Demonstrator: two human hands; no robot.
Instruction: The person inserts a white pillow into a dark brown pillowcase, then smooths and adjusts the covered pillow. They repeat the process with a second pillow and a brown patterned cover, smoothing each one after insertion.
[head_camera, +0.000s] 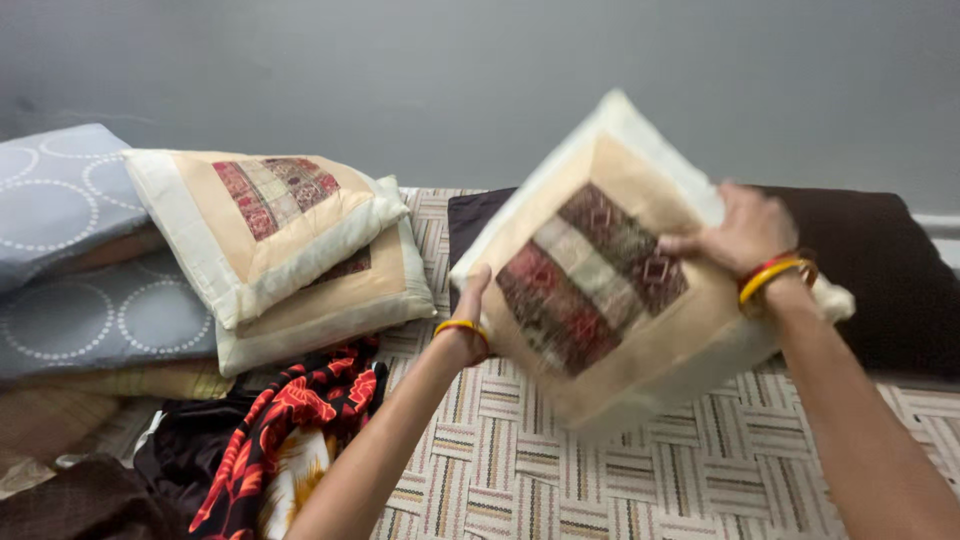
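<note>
Above the woven mat (620, 470), the cushion (600, 280) hangs tilted in mid-air, blurred. At its 9 o'clock edge the left hand (472, 318) grips; at 3 o'clock the right hand (735, 232) clutches the face. Two stacked cushions (290, 250) lie at 9 o'clock. Holding opposite edges evenly would likely keep it square.

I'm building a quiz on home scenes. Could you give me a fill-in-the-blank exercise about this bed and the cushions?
1. Both hands, the left hand and the right hand, hold one cream ____ with a patchwork centre.
2. At the left, ____ matching cushions lie stacked.
3. Each wrist wears a yellow and red ____.
4. The red and black cloth lies ____ the stacked cushions.

Missing words: cushion; two; bangle; below
</note>
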